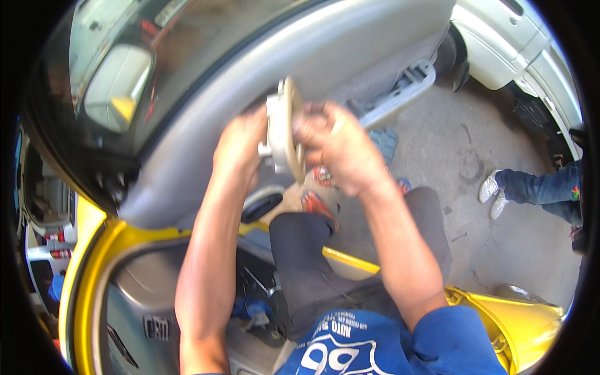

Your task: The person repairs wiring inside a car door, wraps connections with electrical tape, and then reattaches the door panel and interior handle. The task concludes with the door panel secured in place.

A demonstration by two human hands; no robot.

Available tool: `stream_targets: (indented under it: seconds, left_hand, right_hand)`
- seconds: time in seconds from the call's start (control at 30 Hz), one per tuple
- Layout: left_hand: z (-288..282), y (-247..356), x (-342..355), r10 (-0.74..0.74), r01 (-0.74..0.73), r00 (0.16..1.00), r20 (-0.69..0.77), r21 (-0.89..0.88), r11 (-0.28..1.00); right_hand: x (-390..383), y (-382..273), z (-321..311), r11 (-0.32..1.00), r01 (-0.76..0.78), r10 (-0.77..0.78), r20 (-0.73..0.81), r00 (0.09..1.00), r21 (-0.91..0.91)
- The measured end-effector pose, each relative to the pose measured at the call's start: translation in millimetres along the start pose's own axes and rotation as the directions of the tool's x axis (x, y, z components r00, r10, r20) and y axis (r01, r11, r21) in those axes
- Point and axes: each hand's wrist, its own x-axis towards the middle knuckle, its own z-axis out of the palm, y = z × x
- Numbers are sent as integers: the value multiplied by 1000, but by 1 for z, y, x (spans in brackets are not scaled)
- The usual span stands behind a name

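A beige, roughly oval plastic car trim piece [289, 134] is held up on edge in front of the grey door panel. White raised parts stick out from its left side. My left hand [240, 147] is closed on its left side, with the fingertips mostly hidden. On the other side, my right hand [340, 147] has its fingers bent in against the piece's smooth face. Motion blurs the right fingers somewhat, and whether they pinch anything small there cannot be made out.
The open car door's grey panel [187, 156] curves behind my hands, with an armrest [400, 94] and round speaker [262, 203] on it. A yellow car part [512, 322] lies at lower right. Another person's legs [537, 187] stand at right, near a white vehicle [500, 50].
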Motion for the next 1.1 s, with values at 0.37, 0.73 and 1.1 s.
stream_targets:
  seconds: [0.37, 0.73, 1.1]
  left_hand:
    - [-11, 35, -54, 124, -122, 986, 112, -27, 992]
    - [-138, -238, -248, -220, 366, 847, -484, 232, 901]
    - [-96, -689, -471, -905, 614, 396, -156, 778, 135]
  right_hand:
    - [-2, 31, 32, 970, 242, -238, -129, 963, 15]
    - [8, 37, 2, 940, 259, -267, -4, 964, -222]
    - [31, 21, -47, 939, 181, -141, 152, 978, -292]
